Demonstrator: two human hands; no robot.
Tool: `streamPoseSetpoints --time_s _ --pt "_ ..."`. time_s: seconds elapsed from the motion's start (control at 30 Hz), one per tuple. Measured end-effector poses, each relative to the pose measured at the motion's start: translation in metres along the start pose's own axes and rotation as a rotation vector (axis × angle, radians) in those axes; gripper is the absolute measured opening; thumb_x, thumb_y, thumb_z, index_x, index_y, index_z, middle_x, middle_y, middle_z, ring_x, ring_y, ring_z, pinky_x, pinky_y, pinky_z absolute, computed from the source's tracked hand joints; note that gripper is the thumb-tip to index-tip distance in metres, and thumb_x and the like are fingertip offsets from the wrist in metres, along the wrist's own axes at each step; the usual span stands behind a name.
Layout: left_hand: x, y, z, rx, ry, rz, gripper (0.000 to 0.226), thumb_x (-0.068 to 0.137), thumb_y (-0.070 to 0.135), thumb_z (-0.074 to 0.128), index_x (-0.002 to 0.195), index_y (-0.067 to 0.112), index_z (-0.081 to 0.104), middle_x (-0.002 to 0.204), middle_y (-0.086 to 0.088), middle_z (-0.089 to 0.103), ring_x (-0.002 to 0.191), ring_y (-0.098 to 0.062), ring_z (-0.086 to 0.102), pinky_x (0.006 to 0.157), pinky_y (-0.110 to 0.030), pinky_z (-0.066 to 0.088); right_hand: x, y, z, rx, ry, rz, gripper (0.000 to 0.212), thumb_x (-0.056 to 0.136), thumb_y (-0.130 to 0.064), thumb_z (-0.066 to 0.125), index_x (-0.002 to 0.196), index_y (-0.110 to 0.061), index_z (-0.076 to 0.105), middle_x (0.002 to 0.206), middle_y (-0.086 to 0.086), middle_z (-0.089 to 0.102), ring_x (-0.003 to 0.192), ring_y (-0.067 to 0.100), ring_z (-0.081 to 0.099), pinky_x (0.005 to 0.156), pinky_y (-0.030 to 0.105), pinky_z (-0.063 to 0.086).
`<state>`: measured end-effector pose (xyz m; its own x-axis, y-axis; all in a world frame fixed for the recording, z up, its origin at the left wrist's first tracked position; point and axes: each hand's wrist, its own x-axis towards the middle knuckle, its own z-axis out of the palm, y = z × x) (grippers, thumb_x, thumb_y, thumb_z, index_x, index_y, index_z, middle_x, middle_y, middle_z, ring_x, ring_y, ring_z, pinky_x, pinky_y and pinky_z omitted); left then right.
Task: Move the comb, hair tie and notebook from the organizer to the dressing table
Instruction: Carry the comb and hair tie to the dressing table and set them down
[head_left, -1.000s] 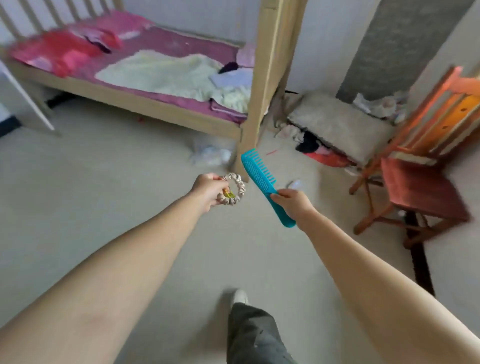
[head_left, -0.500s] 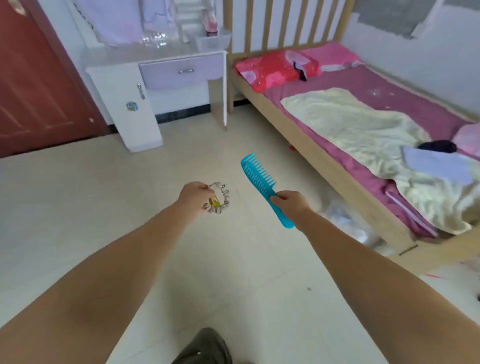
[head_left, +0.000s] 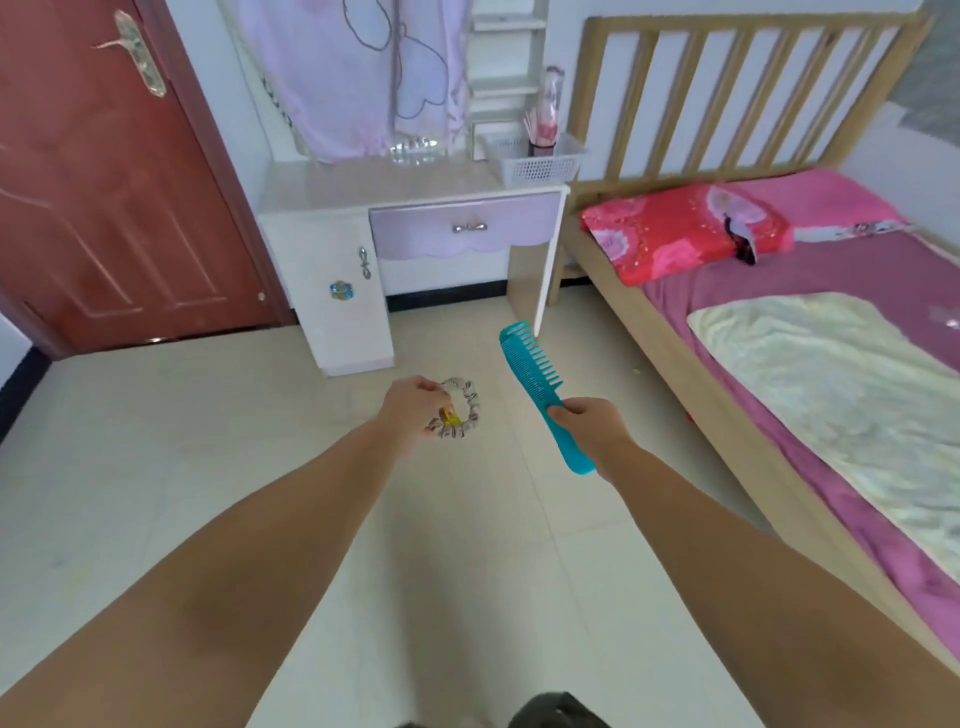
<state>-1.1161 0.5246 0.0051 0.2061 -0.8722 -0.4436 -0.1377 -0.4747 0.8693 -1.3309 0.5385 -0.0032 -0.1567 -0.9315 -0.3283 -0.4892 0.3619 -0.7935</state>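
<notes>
My left hand (head_left: 413, 408) grips a grey ruffled hair tie (head_left: 462, 413) with a small yellow piece on it, held out over the floor. My right hand (head_left: 592, 423) is closed around the handle of a teal wide-tooth comb (head_left: 535, 379), teeth pointing right. The white dressing table (head_left: 384, 184) with a lilac drawer stands straight ahead against the wall, a few steps beyond both hands. No notebook or organizer shows in this view.
A white mesh basket (head_left: 535, 163) sits on the table's right end. A red door (head_left: 98, 171) is at the left. A wooden bed (head_left: 685, 332) with pink bedding runs along the right. Pale floor tiles (head_left: 197, 431) lie between me and the table.
The view has swung left from the bed end and chair to face the dressing table, which now looks nearer. Both hands still hold the same items out in front.
</notes>
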Motion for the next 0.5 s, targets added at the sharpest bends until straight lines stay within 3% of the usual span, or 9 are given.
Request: streamPoseSetpoints --time_s 0.17,0.27,0.33,0.5 --pt "0.122 0.068 0.015 -0.007 -0.013 0.013 0.012 0.082 0.003 0.062 0.093 0.008 0.059 0.111 -0.022 0.062 0.105 -0.036 0.061 0.089 -0.044 0.054 0.133 -0.057 0.0 0.057 -0.001 -0.001 0.024 0.088 -0.023 0.056 0.103 -0.01 0.071 0.086 0.008 0.058 0.076 0.023 0.051 0.068 0.029 0.037" --pt "0.207 0.107 0.024 -0.01 -0.004 0.051 0.012 0.084 0.003 0.061 0.095 0.006 0.059 0.108 -0.02 0.061 0.103 -0.033 0.06 0.078 -0.037 0.054 0.223 -0.089 0.005 0.068 -0.015 -0.037 0.023 0.087 -0.022 0.058 0.101 -0.008 0.071 0.085 0.009 0.06 0.074 0.023 0.052 0.067 0.03 0.037" --pt "0.266 0.133 0.029 -0.02 -0.002 0.049 0.01 0.085 0.005 0.06 0.095 0.006 0.059 0.106 -0.018 0.061 0.103 -0.032 0.06 0.079 -0.036 0.054 0.284 -0.11 0.006 0.068 -0.037 -0.053 0.023 0.087 -0.021 0.059 0.101 -0.008 0.071 0.086 0.01 0.062 0.074 0.024 0.053 0.064 0.029 0.038" --pt "0.394 0.208 0.025 -0.025 0.046 0.07 0.013 0.08 0.004 0.061 0.076 0.016 0.059 0.091 -0.013 0.06 0.078 -0.025 0.058 0.062 -0.031 0.051 0.429 -0.179 0.005 0.04 -0.105 -0.053 0.023 0.088 -0.023 0.058 0.101 -0.009 0.069 0.088 0.011 0.064 0.076 0.026 0.057 0.071 0.034 0.044"
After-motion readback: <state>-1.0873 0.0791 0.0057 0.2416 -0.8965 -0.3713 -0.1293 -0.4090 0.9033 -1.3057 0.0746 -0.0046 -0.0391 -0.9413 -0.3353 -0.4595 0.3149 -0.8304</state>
